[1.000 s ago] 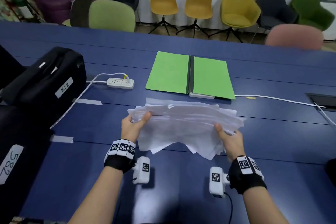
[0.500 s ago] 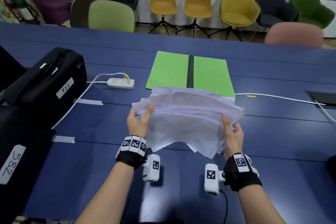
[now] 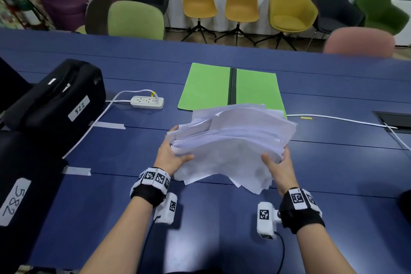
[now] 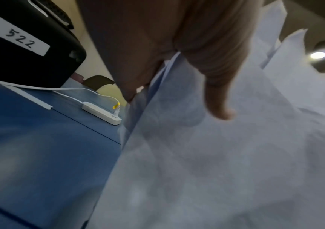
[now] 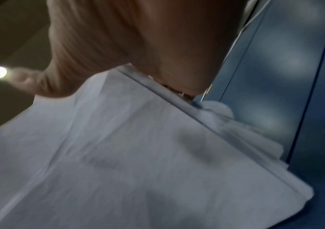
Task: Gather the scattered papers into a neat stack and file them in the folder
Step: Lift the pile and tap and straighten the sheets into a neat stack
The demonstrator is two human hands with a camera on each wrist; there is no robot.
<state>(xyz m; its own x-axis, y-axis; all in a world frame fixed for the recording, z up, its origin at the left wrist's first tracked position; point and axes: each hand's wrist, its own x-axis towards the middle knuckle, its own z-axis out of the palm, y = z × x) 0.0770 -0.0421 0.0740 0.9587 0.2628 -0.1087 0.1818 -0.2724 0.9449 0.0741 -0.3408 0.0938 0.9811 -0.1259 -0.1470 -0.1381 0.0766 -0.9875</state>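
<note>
A loose, uneven stack of white papers is held tilted above the blue table, its far edge raised and its corners fanning out. My left hand grips the stack's left side, thumb on the near face and fingers behind. My right hand grips the right side the same way. The left wrist view shows my thumb lying on the papers. In the right wrist view the papers fill the frame below my hand. The green folder lies open flat beyond the stack, its near right part hidden by the paper.
A white power strip with its cable lies left of the folder. Black cases labelled 522 and 582 stand along the left. A white cable runs right toward a table hatch. Chairs line the far side.
Both hands have lifted the stack off the table and tipped its far edge up, moving it toward the folder, which it now partly hides. The hands have come closer together.
</note>
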